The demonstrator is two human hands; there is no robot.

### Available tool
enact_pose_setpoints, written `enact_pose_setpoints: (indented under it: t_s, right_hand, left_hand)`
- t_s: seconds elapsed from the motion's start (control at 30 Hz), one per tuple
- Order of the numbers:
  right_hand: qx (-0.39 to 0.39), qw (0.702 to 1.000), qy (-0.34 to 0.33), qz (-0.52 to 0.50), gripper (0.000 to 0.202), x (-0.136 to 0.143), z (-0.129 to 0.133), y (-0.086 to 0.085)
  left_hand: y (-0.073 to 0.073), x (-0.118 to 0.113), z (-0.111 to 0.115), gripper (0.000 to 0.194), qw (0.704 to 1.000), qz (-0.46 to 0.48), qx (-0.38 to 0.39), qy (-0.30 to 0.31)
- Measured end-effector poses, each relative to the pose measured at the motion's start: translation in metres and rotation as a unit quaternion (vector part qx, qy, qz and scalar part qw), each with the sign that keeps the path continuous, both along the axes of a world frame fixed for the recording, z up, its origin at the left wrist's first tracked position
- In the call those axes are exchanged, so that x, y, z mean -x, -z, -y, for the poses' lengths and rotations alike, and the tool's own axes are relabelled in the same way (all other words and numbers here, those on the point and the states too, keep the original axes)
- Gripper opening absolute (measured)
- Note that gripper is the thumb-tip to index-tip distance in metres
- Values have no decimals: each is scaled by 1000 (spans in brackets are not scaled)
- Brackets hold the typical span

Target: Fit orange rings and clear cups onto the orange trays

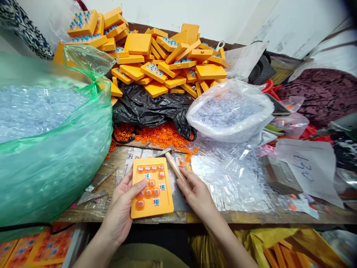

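Note:
My left hand [122, 204] grips a yellow panel [163, 206] by its left edge, the thumb lying on its face. Several orange caps with clear tops [148, 192] sit on the panel, and 3 blue-and-white switches [156, 201] on it have no cap. My right hand [195, 191] is wrapped round the wooden handle of a small hammer [174, 165], just right of the panel. The hammer's metal head lies beyond the panel's top edge, over the papers on the table.
Yellow panels [138, 44] are piled at the back. Loose orange rings [164, 136] lie below a black plastic bag [150, 106]. A green bag [83, 149] stands left; a white bag [231, 130] and clear pieces [234, 175] lie right, beside a metal block [279, 175].

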State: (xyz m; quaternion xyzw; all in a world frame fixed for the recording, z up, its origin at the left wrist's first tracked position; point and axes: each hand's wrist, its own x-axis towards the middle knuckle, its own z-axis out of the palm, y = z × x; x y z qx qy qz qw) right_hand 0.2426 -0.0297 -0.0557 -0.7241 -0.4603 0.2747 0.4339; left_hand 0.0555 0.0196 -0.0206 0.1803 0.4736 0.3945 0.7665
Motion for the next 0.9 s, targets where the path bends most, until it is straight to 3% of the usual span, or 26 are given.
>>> enact_pose_setpoints:
  t_s: [0.1, 0.23, 0.4, 0.53, 0.63, 0.77, 0.9]
  right_hand:
    - [14, 987, -32, 156, 30, -7, -8, -11]
    - [35, 942, 15, 332, 31, -38, -28, -24]
    - [48, 906, 6, 422, 30, -75, -50, -21]
    - [-9, 911, -1, 413, 33, -75, -47, -22]
    - [-74, 928, -15, 364, 33, -50, -32, -32]
    - [-169, 950, -135, 227, 18, 1, -12, -47]
    - [-269, 925, -216, 161, 16, 25, -7, -49]
  left_hand:
    - [0, 1, 2, 60, 1000, 6, 5, 4]
    - [0, -5, 7, 62, 999, 38, 5, 23]
    - [-2, -9, 14, 63, 998, 54, 14, 28]
    - [-1, -7, 16, 62, 998, 59, 12, 29]
    - [0, -8, 16, 69, 998, 60, 10, 30]
    - [2, -14, 18, 66, 995, 96, 1, 36]
    - [6, -17, 23, 68, 992, 114, -27, 42]
